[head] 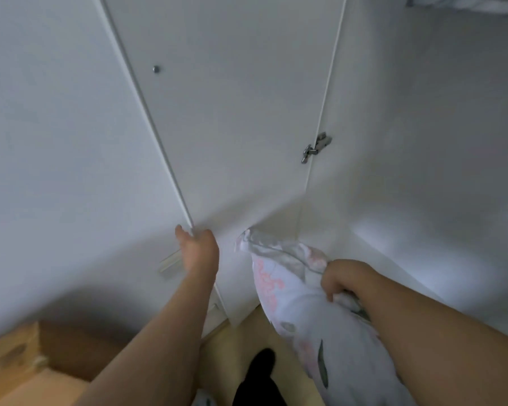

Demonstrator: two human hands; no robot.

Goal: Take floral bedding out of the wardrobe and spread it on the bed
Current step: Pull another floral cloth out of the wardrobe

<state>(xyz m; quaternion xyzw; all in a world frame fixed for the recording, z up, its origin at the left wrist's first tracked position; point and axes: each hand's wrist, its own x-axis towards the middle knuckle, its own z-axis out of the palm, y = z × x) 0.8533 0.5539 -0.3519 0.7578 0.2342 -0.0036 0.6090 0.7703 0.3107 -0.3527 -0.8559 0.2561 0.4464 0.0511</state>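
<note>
The floral bedding (299,312) is a white bundle with pink flowers and grey-green leaves, at the lower right. My right hand (339,278) is closed on its upper edge and holds it in front of the open wardrobe. My left hand (198,249) grips the free edge of the open white wardrobe door (226,112), fingers hooked around it. The wardrobe's white inside (423,171) fills the right of the view; the part in sight holds nothing. The bed is out of view.
A metal hinge (316,148) joins the door to the wardrobe frame. A second white door (56,142) with a small round knob beside it (156,69) stands at left. A brown cardboard box (27,364) sits at the lower left on light wood flooring. A dark-socked foot (261,373) is below.
</note>
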